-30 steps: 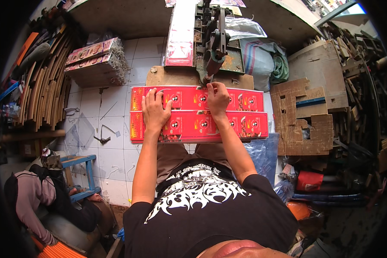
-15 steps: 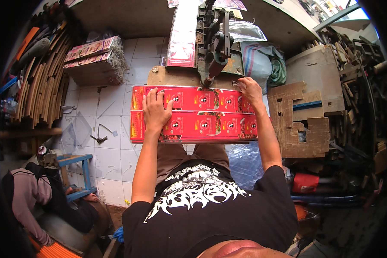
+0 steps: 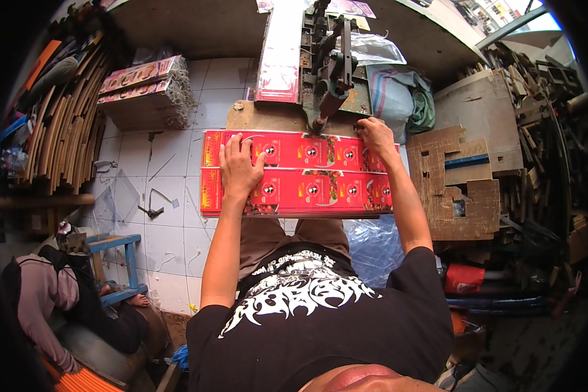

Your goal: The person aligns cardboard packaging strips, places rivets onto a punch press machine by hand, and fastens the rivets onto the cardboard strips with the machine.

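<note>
Sheets [image 3: 320, 191], red and shiny with little pictures on them, lie in two long rows, one row just past the other; the left hand [image 3: 242, 166] rests flat on top, near their left end, with its fingers spread and its thumb out to the side, and it does not look wrapped around anything; the right hand [image 3: 376, 138] is over the far right corner of the sheets, with its fingers bent and close together at a small dark bit [image 3: 357, 127] by the brown board [image 3: 264, 116]; I cannot tell if it has hold of that bit or only touches it; a dark metal machine [image 3: 332, 98] stands past the sheets, and its tip comes down at their far edge, between the two hands, but I cannot tell if it touches the red; a long pale strip [image 3: 277, 65] lies to the left of the machine, and clear plastic [image 3: 375, 245] lies below the right end of the sheets; the step in hand looks like holding the rows in place with one hand while the other gets at the small bit; the next move seems to call for a steady left hand, so nothing slides, and a careful pinch from the right.
</note>
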A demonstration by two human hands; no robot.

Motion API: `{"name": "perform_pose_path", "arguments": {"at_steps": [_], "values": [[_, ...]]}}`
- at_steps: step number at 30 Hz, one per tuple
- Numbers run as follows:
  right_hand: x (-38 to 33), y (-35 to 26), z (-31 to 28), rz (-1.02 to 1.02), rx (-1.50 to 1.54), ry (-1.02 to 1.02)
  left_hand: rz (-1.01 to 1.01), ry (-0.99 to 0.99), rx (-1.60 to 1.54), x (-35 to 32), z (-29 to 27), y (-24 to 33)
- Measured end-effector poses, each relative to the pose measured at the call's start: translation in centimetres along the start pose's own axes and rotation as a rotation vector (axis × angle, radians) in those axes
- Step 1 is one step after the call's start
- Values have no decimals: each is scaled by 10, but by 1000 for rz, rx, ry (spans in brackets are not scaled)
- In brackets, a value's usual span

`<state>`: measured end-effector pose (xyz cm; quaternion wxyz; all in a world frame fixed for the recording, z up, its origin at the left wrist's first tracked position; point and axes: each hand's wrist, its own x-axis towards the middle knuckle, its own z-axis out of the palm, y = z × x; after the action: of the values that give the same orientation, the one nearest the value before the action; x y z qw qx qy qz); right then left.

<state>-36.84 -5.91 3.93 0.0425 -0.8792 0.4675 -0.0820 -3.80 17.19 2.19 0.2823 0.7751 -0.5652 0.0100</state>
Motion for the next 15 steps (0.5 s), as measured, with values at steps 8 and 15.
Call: {"name": "perform_pose_path", "arguments": {"at_steps": [8, 15], "values": [[3, -2, -3, -56, -45, 9, -6, -12, 0, -1, -1, 0], [6, -3, -2, -113, -58, 50, -1, -12, 4, -1, -1, -1]]}}
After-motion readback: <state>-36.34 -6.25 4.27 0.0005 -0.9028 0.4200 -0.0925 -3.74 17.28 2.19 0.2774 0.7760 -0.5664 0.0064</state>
